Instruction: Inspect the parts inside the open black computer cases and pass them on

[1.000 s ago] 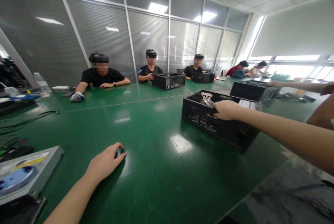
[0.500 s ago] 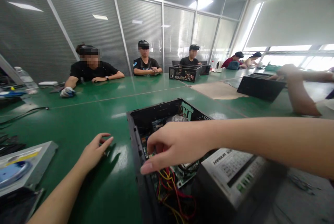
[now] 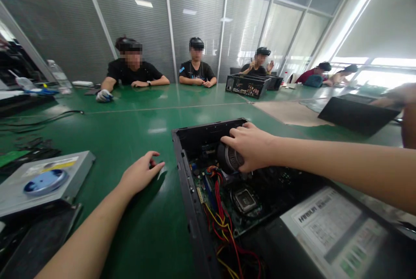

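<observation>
Sitting inside the open computer case (image 3: 190,170), toward its far end and just above the bare CPU socket (image 3: 244,199), is a round finned cooler (image 3: 228,158), and the right hand (image 3: 251,146) is wrapped over it. The cooler looks like metal fins around a fan: stiff, fairly dense for its bulk, and probably sharp-edged and easily bent at the fins, so the outer rim, where the fingers now lie, seems the safest place to grip, rather than the fan blades or the underside. Its base may carry paste and be slippery; that side is hidden. The right hand is curled part-way shut around the cooler's top and side, thumb below, the forearm reaching in from the right across the case and over the grey power supply (image 3: 328,227).

A bundle of red and yellow wires (image 3: 224,222) runs close beside the cooler and could snag it. The left hand (image 3: 139,175) rests on the green table (image 3: 136,123) just left of the case wall, loosely open, fingers slightly bent, holding nothing. Further left lies an optical drive (image 3: 45,181). Other people sit along the far side of the table with black cases of their own.
</observation>
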`<state>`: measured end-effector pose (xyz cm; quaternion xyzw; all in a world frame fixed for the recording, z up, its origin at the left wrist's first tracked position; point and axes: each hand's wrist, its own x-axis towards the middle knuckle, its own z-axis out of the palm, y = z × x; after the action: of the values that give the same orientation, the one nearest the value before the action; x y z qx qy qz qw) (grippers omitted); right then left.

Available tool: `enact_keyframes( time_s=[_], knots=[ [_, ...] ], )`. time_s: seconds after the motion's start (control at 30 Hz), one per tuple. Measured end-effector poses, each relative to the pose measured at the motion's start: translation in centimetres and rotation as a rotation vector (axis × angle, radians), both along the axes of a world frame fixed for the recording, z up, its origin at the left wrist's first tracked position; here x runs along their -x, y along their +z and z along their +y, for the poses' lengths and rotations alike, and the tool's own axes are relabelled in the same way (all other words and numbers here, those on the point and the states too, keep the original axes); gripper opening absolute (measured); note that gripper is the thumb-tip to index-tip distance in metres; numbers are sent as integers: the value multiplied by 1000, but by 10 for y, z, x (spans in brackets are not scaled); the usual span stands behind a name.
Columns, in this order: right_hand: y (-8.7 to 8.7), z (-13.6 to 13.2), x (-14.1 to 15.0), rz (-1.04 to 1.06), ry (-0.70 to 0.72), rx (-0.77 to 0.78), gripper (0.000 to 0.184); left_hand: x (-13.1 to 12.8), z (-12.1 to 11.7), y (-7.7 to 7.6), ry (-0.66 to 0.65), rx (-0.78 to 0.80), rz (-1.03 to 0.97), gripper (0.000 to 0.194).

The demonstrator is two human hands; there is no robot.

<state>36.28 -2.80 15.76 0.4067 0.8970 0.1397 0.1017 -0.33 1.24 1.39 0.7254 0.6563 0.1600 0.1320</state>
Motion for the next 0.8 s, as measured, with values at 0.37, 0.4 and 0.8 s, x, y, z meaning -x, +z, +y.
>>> enact_keyframes(
  time_s=[0.37, 0.4, 0.8],
  knots=[
    [45, -21, 26, 269, 314, 444, 66, -1, 0, -3, -24, -17, 62, 55],
    [38, -6, 26, 265, 250, 372, 59, -1, 0, -2, -25, -13, 66, 55],
    [-27, 65, 25, -145, 126, 209, 22, -3, -2, 2, -51, -1, 109, 51]
  ],
)
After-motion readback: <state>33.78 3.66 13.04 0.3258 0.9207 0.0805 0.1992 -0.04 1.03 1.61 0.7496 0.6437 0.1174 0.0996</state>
